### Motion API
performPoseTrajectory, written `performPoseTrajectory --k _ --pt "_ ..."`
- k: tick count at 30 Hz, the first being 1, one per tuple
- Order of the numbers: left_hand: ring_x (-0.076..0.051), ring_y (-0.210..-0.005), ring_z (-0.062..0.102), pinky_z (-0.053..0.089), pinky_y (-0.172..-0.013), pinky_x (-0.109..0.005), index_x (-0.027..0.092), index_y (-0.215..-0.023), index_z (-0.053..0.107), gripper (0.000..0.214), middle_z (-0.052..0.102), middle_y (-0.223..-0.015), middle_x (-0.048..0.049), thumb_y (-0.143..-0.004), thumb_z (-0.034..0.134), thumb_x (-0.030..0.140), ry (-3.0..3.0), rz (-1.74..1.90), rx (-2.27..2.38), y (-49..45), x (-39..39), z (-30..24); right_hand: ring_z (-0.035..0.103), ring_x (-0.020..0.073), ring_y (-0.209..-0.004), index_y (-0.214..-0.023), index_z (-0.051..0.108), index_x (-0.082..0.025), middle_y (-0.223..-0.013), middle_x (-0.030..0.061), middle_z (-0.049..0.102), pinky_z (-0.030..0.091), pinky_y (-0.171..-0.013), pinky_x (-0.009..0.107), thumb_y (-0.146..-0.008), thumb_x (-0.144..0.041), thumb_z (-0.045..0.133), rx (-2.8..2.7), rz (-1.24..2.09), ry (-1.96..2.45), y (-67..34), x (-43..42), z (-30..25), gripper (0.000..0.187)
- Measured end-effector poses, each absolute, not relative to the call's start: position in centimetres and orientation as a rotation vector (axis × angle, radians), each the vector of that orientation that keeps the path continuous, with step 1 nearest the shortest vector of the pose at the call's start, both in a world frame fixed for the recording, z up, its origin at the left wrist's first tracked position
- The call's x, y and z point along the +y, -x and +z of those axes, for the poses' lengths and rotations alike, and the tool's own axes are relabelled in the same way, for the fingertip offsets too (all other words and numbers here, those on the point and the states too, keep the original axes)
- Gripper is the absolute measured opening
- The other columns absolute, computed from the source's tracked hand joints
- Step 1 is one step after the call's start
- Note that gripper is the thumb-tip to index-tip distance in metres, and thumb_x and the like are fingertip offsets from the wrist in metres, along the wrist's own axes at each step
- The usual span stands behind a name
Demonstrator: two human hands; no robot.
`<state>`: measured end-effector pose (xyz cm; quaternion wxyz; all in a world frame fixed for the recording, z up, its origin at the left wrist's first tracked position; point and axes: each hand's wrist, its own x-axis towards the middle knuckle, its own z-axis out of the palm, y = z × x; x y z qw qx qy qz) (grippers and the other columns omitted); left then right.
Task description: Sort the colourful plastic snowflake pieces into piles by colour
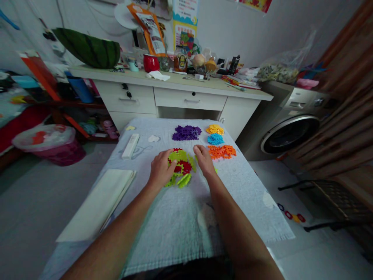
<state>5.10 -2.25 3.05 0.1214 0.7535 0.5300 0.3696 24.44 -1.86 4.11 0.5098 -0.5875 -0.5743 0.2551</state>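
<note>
Obscured outlines: individual pieces in the green and red pieces (pixel 184 167) overlap and cannot be counted; the left hand (pixel 160 167) covers part of their left side
Partly hidden piece: a small green piece (pixel 216 170) shows only as a sliver beside the right wrist
Cut-off parts: both forearms run out at the lower frame border; the table (pixel 180 221), draped in pale blue cloth, has its near left corner at the same border
Left hand: moderately wide, fingers curved over the left side of the green and red pieces, thumb standing apart from the fingers; whether a piece is gripped cannot be told
Right hand (pixel 204 160): at the right side of the green and red pieces, back of the hand outward; opening and any held piece cannot be made out
Green and red pieces: mid-table, between the hands, well apart from the near edge
Purple pieces (pixel 186 132): heaped near the far edge of the table
Far right corner: yellow pieces (pixel 215 129) nearest it, then blue pieces (pixel 215 139), then orange pieces (pixel 222 152) along the right edge
Left edge: white box (pixel 130 146) toward the far corner, folded white sheet (pixel 97 206) nearer the person
</note>
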Motion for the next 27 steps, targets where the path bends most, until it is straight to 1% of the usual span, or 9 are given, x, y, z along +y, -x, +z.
performPoseTrajectory --k 3,5,9,12,14,18,21,24,27 --pt "-0.031 -0.126 0.049 0.040 -0.106 -0.048 0.018 -0.128 0.054 0.048 0.053 -0.134 -0.0155 -0.084 0.057 0.036 -2.210 1.141 1.669 -4.3 -2.6 1.9 0.056 0.0241 -0.111 -0.109 0.067 -0.018 -0.112 0.0107 0.064 0.039 -0.100 0.039 -0.091 -0.052 0.050 -1.594 0.425 1.473 -24.8 -2.5 3.5 0.043" --pt "-0.033 -0.130 0.045 0.037 -0.108 -0.049 0.019 -0.131 0.053 0.052 0.047 -0.139 -0.0159 -0.083 0.059 0.040 -2.219 1.144 1.723 -4.0 -2.9 1.4 0.052 0.0255 -0.117 -0.113 0.068 -0.021 -0.121 0.0114 0.061 0.036 -0.103 0.042 -0.090 -0.050 0.054 -1.759 0.338 1.524 -24.6 -3.1 3.1 0.040" --pt "-0.033 -0.128 0.045 0.036 -0.108 -0.049 0.021 -0.127 0.058 0.048 0.047 -0.139 -0.0139 -0.083 0.058 0.042 -2.337 0.998 1.720 -3.9 -3.0 0.5 0.044 0.0286 -0.127 -0.120 0.067 -0.028 -0.137 0.0099 0.052 0.033 -0.105 0.047 -0.085 -0.041 0.064 -2.035 0.265 1.606 -23.7 -3.8 2.5 0.037" --pt "-0.032 -0.124 0.047 0.037 -0.106 -0.049 0.023 -0.123 0.062 0.042 0.051 -0.137 -0.0118 -0.084 0.057 0.040 -2.387 0.870 1.729 -3.9 -3.0 0.0 0.043 0.0284 -0.126 -0.114 0.070 -0.027 -0.135 0.0094 0.055 0.032 -0.104 0.046 -0.087 -0.025 0.060 -2.020 0.176 1.728 -23.8 -3.8 2.2 0.029" --pt "-0.031 -0.122 0.048 0.037 -0.104 -0.049 0.023 -0.122 0.063 0.040 0.053 -0.135 -0.0115 -0.086 0.054 0.039 -2.371 0.835 1.766 -3.9 -2.8 -0.2 0.043 0.0288 -0.125 -0.112 0.070 -0.024 -0.134 0.0103 0.055 0.032 -0.104 0.047 -0.087 -0.020 0.056 -1.911 0.089 1.818 -24.3 -3.6 1.9 0.029" --pt "-0.034 -0.125 0.046 0.034 -0.105 -0.054 0.020 -0.122 0.063 0.039 0.054 -0.136 -0.0138 -0.089 0.052 0.036 -2.314 0.865 1.887 -3.9 -2.7 0.2 0.045 0.0291 -0.122 -0.110 0.070 -0.022 -0.130 0.0112 0.058 0.031 -0.104 0.047 -0.089 -0.026 0.057 -1.793 0.026 1.845 -25.3 -3.1 1.2 0.025" --pt "-0.035 -0.129 0.041 0.029 -0.108 -0.056 0.019 -0.121 0.063 0.037 0.051 -0.139 -0.0150 -0.089 0.052 0.034 -2.294 1.026 1.879 -3.7 -3.0 1.4 0.048 0.0271 -0.118 -0.106 0.071 -0.021 -0.125 0.0113 0.061 0.033 -0.102 0.044 -0.091 -0.028 0.056 -1.751 0.022 1.803 -25.6 -2.8 0.9 0.023" --pt "-0.029 -0.122 0.048 0.035 -0.106 -0.046 0.021 -0.114 0.064 0.032 0.058 -0.128 -0.0111 -0.088 0.055 0.037 -2.349 1.078 1.532 -3.9 -3.9 3.3 0.052 0.0252 -0.111 -0.103 0.071 -0.020 -0.117 0.0114 0.064 0.035 -0.099 0.041 -0.092 -0.028 0.053 -1.740 0.040 1.762 -25.7 -2.6 0.9 0.023" --pt "-0.024 -0.109 0.055 0.040 -0.101 -0.041 0.023 -0.107 0.064 0.028 0.065 -0.111 -0.0054 -0.085 0.061 0.041 -2.377 0.809 1.093 -4.5 -5.5 5.0 0.056 0.0241 -0.104 -0.100 0.071 -0.019 -0.107 0.0107 0.067 0.037 -0.096 0.039 -0.092 -0.028 0.051 -1.746 0.090 1.746 -25.8 -2.5 0.9 0.023"
